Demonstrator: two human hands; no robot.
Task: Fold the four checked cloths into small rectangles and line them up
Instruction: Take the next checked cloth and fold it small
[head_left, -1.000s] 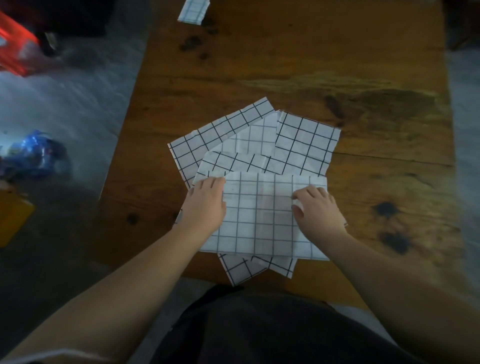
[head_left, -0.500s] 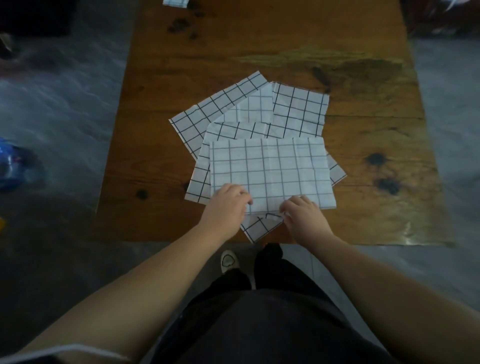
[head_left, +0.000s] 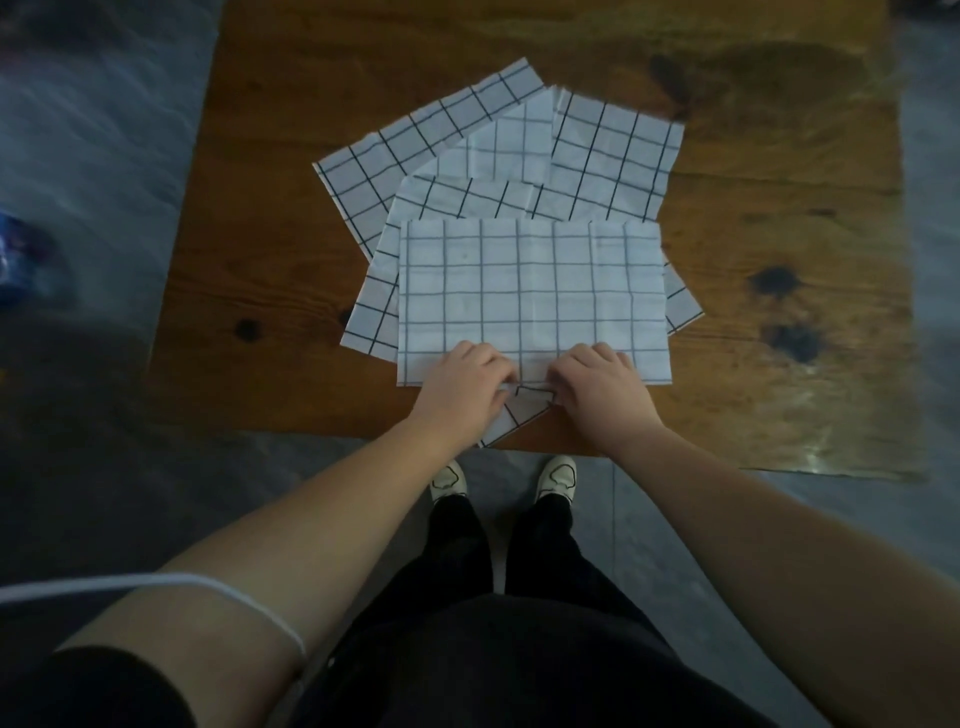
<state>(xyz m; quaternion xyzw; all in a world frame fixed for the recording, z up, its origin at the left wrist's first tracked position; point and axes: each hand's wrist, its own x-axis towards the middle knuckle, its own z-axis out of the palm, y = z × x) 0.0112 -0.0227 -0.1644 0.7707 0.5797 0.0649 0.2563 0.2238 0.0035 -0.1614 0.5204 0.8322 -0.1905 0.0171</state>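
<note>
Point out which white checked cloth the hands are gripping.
The topmost white checked cloth, fully uncovered; left hand and right hand pinch its near edge.

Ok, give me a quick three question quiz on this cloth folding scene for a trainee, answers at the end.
1. True or false: the left hand and right hand grip the far edge of the top cloth.
2. The top cloth lies: A) alone on bare wood; B) over a fanned pile of other checked cloths; C) draped over a chair.
3. Fill in: a corner of a lower cloth pokes out between the hands toward the ___ edge of the table.
Key: 1 false, they grip its near edge. 2 B. 3 near.
</note>
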